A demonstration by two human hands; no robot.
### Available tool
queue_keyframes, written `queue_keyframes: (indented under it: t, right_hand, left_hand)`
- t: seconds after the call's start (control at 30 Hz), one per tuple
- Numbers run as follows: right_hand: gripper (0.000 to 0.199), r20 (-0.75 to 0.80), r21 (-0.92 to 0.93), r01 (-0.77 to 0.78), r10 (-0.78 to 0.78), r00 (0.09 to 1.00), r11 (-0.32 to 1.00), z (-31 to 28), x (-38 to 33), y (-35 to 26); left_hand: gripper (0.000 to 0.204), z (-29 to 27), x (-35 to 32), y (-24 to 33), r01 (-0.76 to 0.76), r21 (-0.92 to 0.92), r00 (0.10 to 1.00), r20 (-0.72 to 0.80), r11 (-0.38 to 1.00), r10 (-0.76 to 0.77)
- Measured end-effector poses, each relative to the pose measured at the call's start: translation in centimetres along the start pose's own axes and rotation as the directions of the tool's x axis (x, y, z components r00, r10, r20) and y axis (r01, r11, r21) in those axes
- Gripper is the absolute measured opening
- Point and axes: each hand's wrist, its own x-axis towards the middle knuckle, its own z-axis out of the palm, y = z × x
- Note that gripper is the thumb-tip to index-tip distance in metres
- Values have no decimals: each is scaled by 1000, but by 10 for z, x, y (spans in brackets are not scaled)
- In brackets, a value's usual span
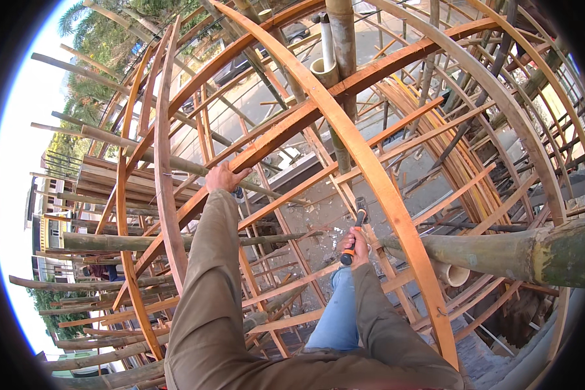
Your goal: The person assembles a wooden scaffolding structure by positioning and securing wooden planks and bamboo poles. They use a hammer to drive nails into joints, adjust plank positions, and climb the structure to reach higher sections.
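Observation:
My left hand (pixel 223 178) grips a thick reddish wooden beam (pixel 276 137) that runs diagonally across the frame; its thumb points right along the wood and the fingertips are partly hidden. In my right hand (pixel 355 248), lower and to the right, is a hammer (pixel 360 214) with a black and orange handle. Its head points up and away from me, close to a narrow wooden strip, and I cannot tell whether they touch. A long curved orange-brown plank (pixel 370 162) crosses over the beam and arcs down past my right arm.
Another curved plank (pixel 162 149) rises left of my left arm. A thick bamboo pole (pixel 500 257) juts in from the right, and an upright one (pixel 342 45) stands ahead. Stacked long timber strips (pixel 461 162) lie below right. Through the lattice, the ground shows far below.

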Motion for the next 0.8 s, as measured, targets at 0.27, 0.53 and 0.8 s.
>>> queue_keyframes:
  t: [0.27, 0.53, 0.8]
  right_hand:
    - [22, -150, 299, 260, -224, 963, 918, 117, 61, 11]
    - [17, 267, -263, 129, -57, 962, 956, 176, 19, 85]
    - [28, -358, 285, 315, -205, 911, 905, 25, 72, 32]
  left_hand:
    - [89, -5, -3, -1, -14, -16, 1000, 24, 1000, 15]
    - [86, -6, -3, -3, -28, -16, 999, 22, 999, 29]
    - [88, -1, 2, -7, -44, 22, 998, 37, 999, 43]
